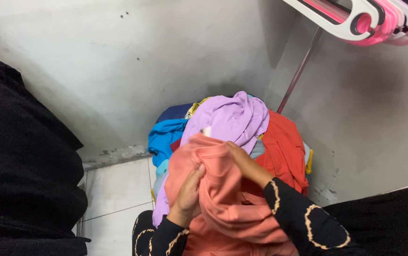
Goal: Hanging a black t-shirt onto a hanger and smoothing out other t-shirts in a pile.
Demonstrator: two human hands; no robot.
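The fingers of the left hand (pixel 189 195) are curled and pressed together, pinching a fold of a salmon-pink garment (pixel 223 199) near its left edge, thumb side up and knuckles turned toward the viewer. The wrist bends upward out of a black sleeve with tan looped trim (pixel 159 237) that comes in from the near edge. The right hand (pixel 246 163) lies on top of the same garment, a little farther away and to the right; its fingers reach leftward and fold over the cloth, gripping it, though their tips are partly buried and cannot be made out singly. Its forearm slants down to the right in a matching sleeve (pixel 303 223).

The garment is bunched between both hands, in front of a heap of clothes: a lilac piece (pixel 232 116) on top, an orange-red one (pixel 284 142) to the right, a bright blue one (pixel 166 137) to the left. Far right, pink and white hangers (pixel 370 19) hang above a slanting metal rod (pixel 299 71).
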